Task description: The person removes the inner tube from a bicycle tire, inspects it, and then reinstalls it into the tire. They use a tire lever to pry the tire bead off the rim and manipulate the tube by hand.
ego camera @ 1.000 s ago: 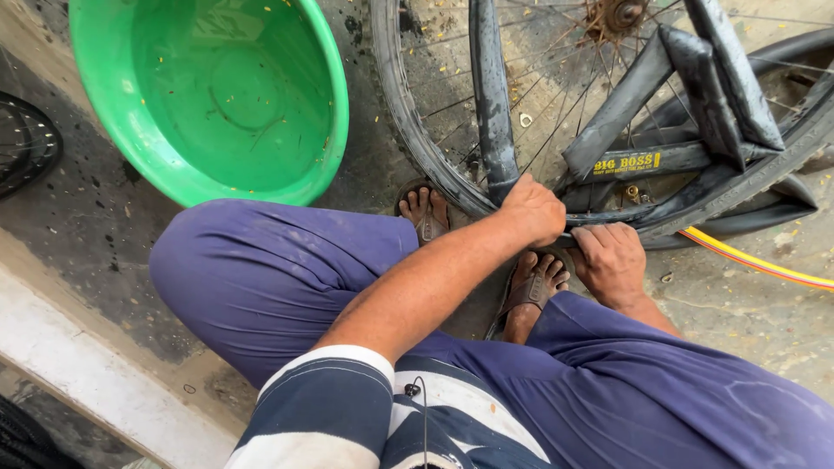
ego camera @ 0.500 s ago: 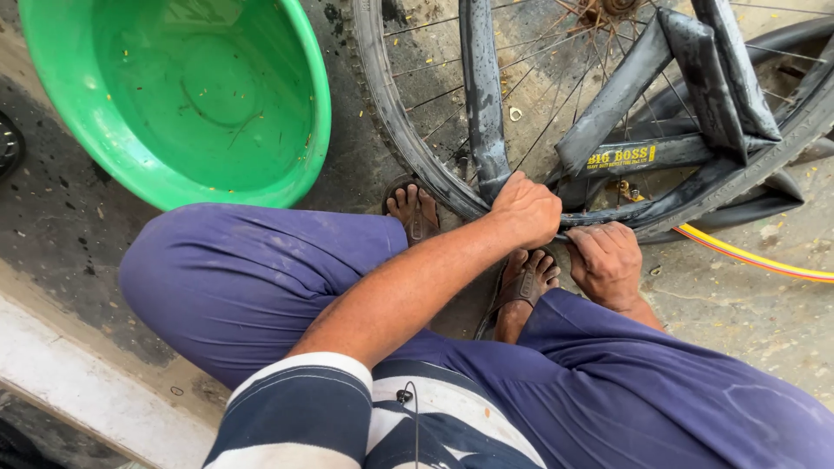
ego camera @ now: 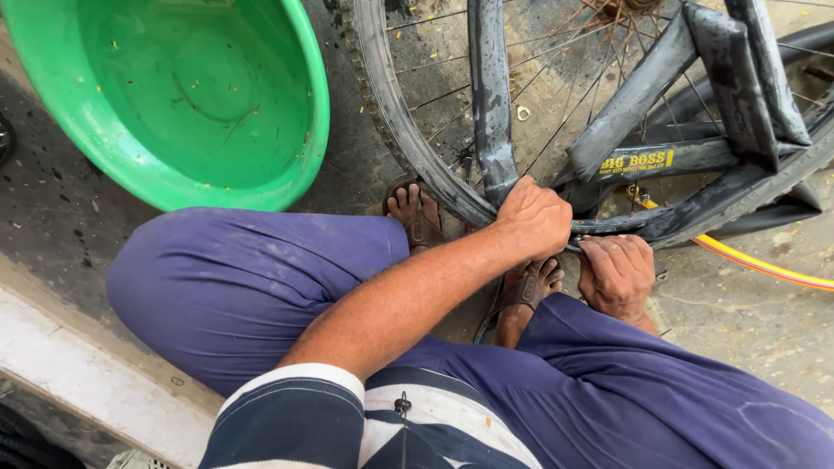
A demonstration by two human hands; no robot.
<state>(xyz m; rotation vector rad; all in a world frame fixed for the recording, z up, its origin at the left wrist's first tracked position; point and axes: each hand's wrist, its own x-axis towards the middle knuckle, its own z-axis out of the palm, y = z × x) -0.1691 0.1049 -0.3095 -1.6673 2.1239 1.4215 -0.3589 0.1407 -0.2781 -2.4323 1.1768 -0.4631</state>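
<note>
Both hands stay clamped at the near edge of the bicycle wheel (ego camera: 452, 187), much as they were a second ago; what has changed is mostly the view, which has drifted so that the green basin (ego camera: 261, 174) now sits farther left and the hands lie nearer the middle. The left hand (ego camera: 540, 217) is curled into a tight fist, fingers pressed together over the tyre (ego camera: 695, 208) where it meets the rim, knuckles up. The right hand (ego camera: 618, 274) lies just beside it, fingers bent and close together, pushing down on the same stretch of tyre; whether the fingertips hook under the edge I cannot tell. The grip looks a little tighter and the hands a shade closer together, which suggests the work on this section of tyre is still under way, not finished. A loose black inner tube (ego camera: 491, 113) drapes across the spokes above the left hand. The wheel lies flat on the concrete, against the person's sandalled feet, with a yellow hose (ego camera: 764, 265) running off to the right.
</note>
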